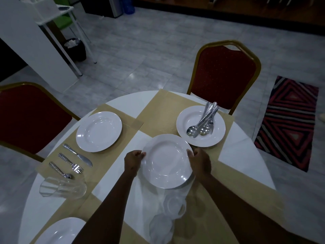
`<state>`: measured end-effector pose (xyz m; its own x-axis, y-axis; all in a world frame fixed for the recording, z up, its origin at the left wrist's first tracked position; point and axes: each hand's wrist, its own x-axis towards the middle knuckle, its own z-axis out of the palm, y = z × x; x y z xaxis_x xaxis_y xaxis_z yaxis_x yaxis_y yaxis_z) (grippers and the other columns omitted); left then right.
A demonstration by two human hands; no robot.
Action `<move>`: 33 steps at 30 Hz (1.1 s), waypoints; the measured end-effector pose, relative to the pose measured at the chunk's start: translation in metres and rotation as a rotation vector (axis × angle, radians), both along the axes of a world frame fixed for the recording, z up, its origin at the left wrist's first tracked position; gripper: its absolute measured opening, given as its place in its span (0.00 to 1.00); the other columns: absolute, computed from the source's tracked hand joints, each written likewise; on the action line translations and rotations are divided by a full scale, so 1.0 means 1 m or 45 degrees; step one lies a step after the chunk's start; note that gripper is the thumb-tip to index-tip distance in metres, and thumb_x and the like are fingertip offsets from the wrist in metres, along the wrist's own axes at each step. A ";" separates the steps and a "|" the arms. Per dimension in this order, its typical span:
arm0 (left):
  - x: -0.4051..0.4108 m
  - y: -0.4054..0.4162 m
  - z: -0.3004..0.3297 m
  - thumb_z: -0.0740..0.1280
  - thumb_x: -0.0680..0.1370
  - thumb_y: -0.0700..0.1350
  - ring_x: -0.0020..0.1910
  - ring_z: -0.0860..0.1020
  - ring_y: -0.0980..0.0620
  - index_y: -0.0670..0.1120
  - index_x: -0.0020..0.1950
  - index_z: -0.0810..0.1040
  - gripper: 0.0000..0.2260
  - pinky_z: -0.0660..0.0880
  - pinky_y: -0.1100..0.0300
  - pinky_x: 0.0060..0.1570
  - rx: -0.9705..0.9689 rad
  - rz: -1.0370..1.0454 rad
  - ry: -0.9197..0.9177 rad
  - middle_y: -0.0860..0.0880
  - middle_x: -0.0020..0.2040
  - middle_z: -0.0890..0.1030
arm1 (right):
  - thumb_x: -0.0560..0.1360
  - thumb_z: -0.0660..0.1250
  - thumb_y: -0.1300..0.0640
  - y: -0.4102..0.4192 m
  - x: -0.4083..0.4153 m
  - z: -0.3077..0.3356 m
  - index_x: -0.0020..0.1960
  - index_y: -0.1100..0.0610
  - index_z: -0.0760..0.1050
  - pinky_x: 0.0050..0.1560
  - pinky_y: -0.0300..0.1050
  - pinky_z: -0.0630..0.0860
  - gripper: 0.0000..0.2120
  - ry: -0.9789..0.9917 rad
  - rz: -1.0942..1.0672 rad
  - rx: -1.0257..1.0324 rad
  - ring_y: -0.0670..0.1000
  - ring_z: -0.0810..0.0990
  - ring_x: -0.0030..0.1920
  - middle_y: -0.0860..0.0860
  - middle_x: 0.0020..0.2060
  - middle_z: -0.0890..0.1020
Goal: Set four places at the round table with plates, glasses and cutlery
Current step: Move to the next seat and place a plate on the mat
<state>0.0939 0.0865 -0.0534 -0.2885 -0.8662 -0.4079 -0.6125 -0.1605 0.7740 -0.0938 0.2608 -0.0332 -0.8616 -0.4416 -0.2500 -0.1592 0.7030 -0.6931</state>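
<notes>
Fingers (143,154) of the left hand (133,160) curl over the left rim of a white plate (167,161); the right hand (200,162) grips the opposite rim, holding it over the tabletop (246,138) centre. Just beyond, a second plate (181,124) carries piled cutlery (204,120). No writing is legible anywhere.

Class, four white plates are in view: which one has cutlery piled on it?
The far-right plate by the chair; spoons and forks lie heaped on it.
</notes>
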 end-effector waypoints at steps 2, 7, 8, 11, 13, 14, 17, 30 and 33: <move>0.004 0.001 0.006 0.71 0.74 0.44 0.34 0.79 0.50 0.43 0.41 0.84 0.05 0.78 0.53 0.38 -0.001 0.034 0.042 0.48 0.35 0.83 | 0.75 0.65 0.52 0.000 0.008 0.000 0.47 0.58 0.76 0.45 0.46 0.74 0.09 -0.070 0.050 -0.062 0.56 0.80 0.45 0.54 0.42 0.82; 0.002 -0.001 0.040 0.71 0.74 0.44 0.33 0.76 0.49 0.40 0.39 0.83 0.07 0.79 0.52 0.36 -0.023 0.118 0.153 0.44 0.36 0.80 | 0.76 0.65 0.56 -0.010 -0.002 0.036 0.41 0.58 0.71 0.41 0.44 0.69 0.07 -0.095 0.087 -0.214 0.54 0.75 0.40 0.48 0.32 0.73; -0.001 -0.001 0.049 0.71 0.74 0.44 0.33 0.76 0.49 0.41 0.40 0.83 0.07 0.79 0.52 0.37 -0.030 0.129 0.182 0.44 0.36 0.81 | 0.76 0.65 0.56 -0.011 -0.006 0.046 0.40 0.56 0.70 0.41 0.43 0.68 0.08 -0.069 0.094 -0.229 0.53 0.73 0.39 0.48 0.32 0.72; -0.011 0.002 0.078 0.71 0.74 0.44 0.32 0.75 0.52 0.42 0.40 0.83 0.06 0.77 0.57 0.33 -0.045 0.113 0.264 0.47 0.33 0.80 | 0.76 0.65 0.56 -0.006 -0.017 0.077 0.35 0.50 0.64 0.38 0.40 0.63 0.14 0.028 0.098 -0.244 0.50 0.69 0.39 0.44 0.31 0.68; -0.017 0.008 0.096 0.71 0.74 0.45 0.32 0.76 0.52 0.42 0.41 0.83 0.07 0.76 0.60 0.32 -0.037 0.095 0.305 0.48 0.32 0.80 | 0.76 0.65 0.55 0.003 -0.025 0.094 0.35 0.49 0.62 0.33 0.40 0.62 0.15 0.053 0.087 -0.241 0.50 0.69 0.40 0.46 0.33 0.69; -0.021 0.013 0.105 0.71 0.74 0.46 0.32 0.76 0.52 0.41 0.42 0.83 0.08 0.76 0.60 0.32 -0.030 0.085 0.327 0.48 0.33 0.80 | 0.76 0.65 0.54 0.009 -0.029 0.101 0.36 0.50 0.64 0.33 0.40 0.63 0.13 0.058 0.084 -0.251 0.50 0.69 0.41 0.48 0.36 0.70; -0.028 0.035 0.126 0.71 0.74 0.45 0.34 0.77 0.51 0.40 0.43 0.83 0.08 0.78 0.59 0.34 -0.017 0.075 0.386 0.46 0.34 0.80 | 0.77 0.65 0.54 0.032 -0.036 0.121 0.46 0.56 0.73 0.43 0.40 0.65 0.06 0.061 0.076 -0.250 0.51 0.71 0.43 0.51 0.41 0.73; -0.004 0.190 0.177 0.70 0.74 0.45 0.33 0.78 0.51 0.41 0.41 0.82 0.08 0.79 0.57 0.36 -0.060 0.142 0.490 0.46 0.36 0.81 | 0.76 0.63 0.50 0.175 -0.023 0.164 0.55 0.63 0.76 0.48 0.45 0.70 0.17 0.039 0.076 -0.246 0.59 0.78 0.53 0.58 0.52 0.80; 0.007 0.228 0.167 0.69 0.73 0.46 0.29 0.68 0.50 0.42 0.29 0.72 0.15 0.71 0.58 0.33 -0.095 0.122 0.444 0.47 0.28 0.71 | 0.76 0.64 0.50 0.208 -0.015 0.152 0.59 0.63 0.74 0.55 0.49 0.72 0.19 -0.019 0.073 -0.225 0.60 0.77 0.57 0.58 0.57 0.79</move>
